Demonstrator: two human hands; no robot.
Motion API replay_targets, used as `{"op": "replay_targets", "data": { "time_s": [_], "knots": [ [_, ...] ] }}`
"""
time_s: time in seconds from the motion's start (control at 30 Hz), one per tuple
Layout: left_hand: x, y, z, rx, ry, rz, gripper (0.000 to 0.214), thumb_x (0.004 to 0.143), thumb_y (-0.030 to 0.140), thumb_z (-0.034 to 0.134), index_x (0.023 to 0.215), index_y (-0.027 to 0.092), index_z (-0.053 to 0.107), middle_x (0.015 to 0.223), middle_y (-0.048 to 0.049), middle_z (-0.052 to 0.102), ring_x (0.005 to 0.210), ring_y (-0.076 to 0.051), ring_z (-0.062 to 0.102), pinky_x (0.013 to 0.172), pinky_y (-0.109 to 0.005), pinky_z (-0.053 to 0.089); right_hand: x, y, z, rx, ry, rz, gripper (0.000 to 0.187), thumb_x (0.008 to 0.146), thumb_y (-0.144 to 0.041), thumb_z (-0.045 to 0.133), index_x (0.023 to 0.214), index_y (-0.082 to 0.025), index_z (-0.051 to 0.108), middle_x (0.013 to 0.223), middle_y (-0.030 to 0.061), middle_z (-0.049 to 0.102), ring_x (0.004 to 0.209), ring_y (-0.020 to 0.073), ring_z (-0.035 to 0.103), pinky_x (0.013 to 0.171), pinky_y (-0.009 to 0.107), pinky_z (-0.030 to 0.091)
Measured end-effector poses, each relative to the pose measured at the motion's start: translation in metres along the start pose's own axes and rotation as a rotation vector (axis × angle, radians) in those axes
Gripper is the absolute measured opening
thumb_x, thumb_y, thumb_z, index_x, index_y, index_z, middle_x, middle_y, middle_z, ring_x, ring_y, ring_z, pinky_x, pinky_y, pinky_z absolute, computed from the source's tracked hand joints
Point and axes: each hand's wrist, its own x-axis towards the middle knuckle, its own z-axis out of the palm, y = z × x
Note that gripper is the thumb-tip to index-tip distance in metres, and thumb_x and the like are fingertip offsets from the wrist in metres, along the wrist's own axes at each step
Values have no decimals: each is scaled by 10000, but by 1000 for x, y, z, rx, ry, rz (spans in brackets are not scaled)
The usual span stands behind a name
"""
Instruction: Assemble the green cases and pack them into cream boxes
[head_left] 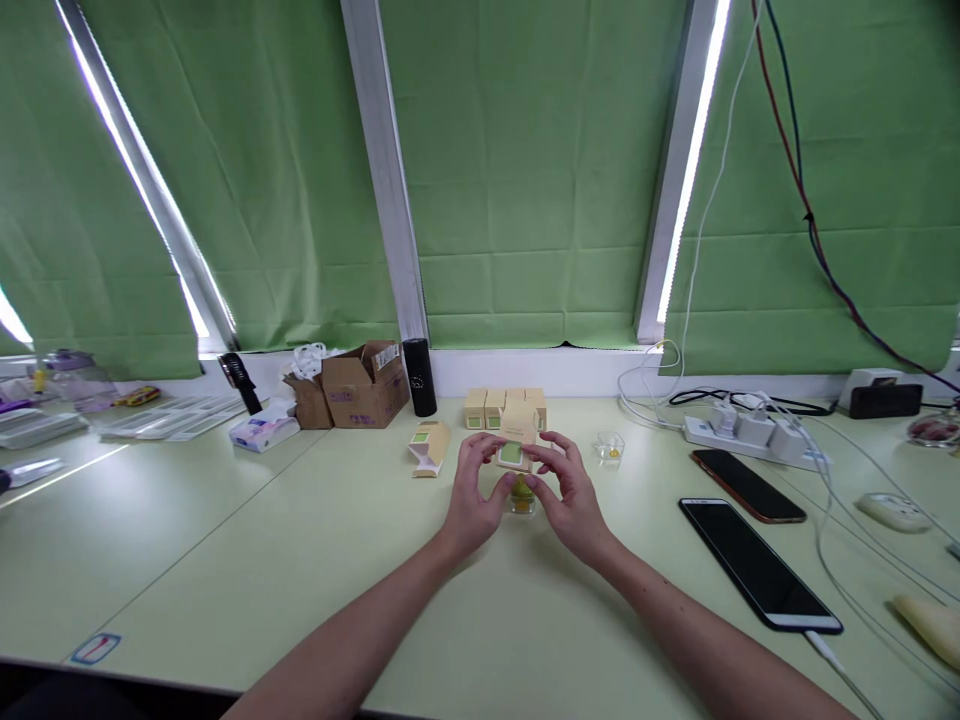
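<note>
Between my two hands is a small kraft cardboard box (517, 425) with a green-and-white label, its top flap standing up. My left hand (476, 490) grips the box's left side with bent fingers. On the right side, the fingers of my right hand (571, 498) close on the same box. Just below it a small clear glass jar (522, 503) with yellow-green contents shows between my thumbs; whether the thumbs touch it I cannot tell. An opened kraft box (429, 448) lies left of my hands. To the right sits another small clear container (609, 447) with something yellow in it.
Several closed kraft boxes (484, 408) stand in a row behind my hands. Further left are a black cylinder (419, 377), a cardboard carton (367, 388) and a tissue pack (264, 428). Two phones, a white one (757, 560) nearer, and a power strip (750, 440) with cables occupy the right.
</note>
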Motion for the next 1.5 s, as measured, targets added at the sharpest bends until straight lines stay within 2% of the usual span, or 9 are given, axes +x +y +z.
{"op": "replay_targets", "data": {
  "time_s": [0.23, 0.43, 0.53, 0.67, 0.83, 1.0, 1.1, 1.27, 1.5],
  "knots": [
    [-1, 1, -1, 93, -12, 54, 427, 1002, 351, 581, 1423, 301, 530, 1462, -120, 497, 1424, -295, 443, 1188, -515, 381, -6, -8, 1, -75, -53, -52, 353, 984, -284, 602, 1317, -360, 689, 1649, 68, 335, 1354, 300, 540, 1098, 524, 514],
    [-1, -11, -1, 69, 58, -33, 427, 1008, 412, 570, 1408, 278, 503, 1447, -129, 544, 1391, -296, 474, 1138, -500, 396, -8, -14, 0, -163, -162, -228, 568, 965, -155, 551, 1486, -381, 538, 1706, 26, 284, 1569, 305, 294, 1225, 596, 361],
    [0, -17, -1, -22, 99, -138, 480, 975, 470, 618, 1376, 254, 469, 1368, -132, 581, 1278, -282, 554, 1033, -441, 439, -9, -17, 1, -163, -224, -298, 646, 959, -114, 516, 1546, -376, 458, 1676, 24, 359, 1585, 292, 256, 1232, 630, 340],
    [4, -21, 0, -46, 176, -236, 491, 907, 521, 690, 1260, 235, 504, 1128, -81, 634, 1066, -243, 600, 910, -375, 449, -12, -13, 2, -166, -255, -304, 670, 949, -112, 517, 1570, -346, 425, 1576, 40, 517, 1538, 279, 370, 1217, 600, 391],
    [9, -24, -4, -60, 231, -312, 439, 894, 507, 697, 1192, 230, 532, 1082, -66, 642, 993, -224, 594, 871, -355, 456, -9, 0, -1, -274, -171, -232, 553, 892, -104, 579, 1402, -316, 587, 1325, 67, 699, 1340, 311, 568, 1087, 569, 520],
    [11, -38, -11, -33, 214, -390, 419, 862, 487, 724, 1145, 209, 591, 1111, -87, 672, 1013, -241, 603, 882, -374, 457, -9, 15, 0, -462, -202, -56, 581, 802, -131, 694, 1352, -285, 588, 1273, 108, 706, 1238, 368, 585, 931, 550, 565],
    [10, -50, -10, -39, 218, -444, 488, 797, 450, 776, 1172, 190, 604, 1141, -107, 669, 1016, -249, 617, 907, -400, 474, -11, 23, 1, -515, -219, -24, 531, 789, -107, 696, 1281, -289, 618, 1200, 101, 728, 1174, 348, 615, 878, 484, 555],
    [6, -59, -5, -75, 128, -473, 531, 732, 304, 790, 1215, 205, 594, 1131, -93, 697, 1009, -246, 657, 948, -432, 496, -5, 32, -8, -595, -183, 43, 456, 753, -74, 700, 1154, -289, 660, 1135, 79, 737, 1092, 322, 635, 812, 415, 512],
    [-2, -43, -1, -100, -29, -478, 506, 735, 160, 749, 1190, 231, 540, 1091, -78, 695, 1045, -247, 656, 944, -421, 507, 7, 36, -24, -694, -168, 178, 378, 752, -68, 685, 1078, -261, 684, 1049, 73, 728, 1049, 284, 621, 748, 334, 455]
  ]
}}
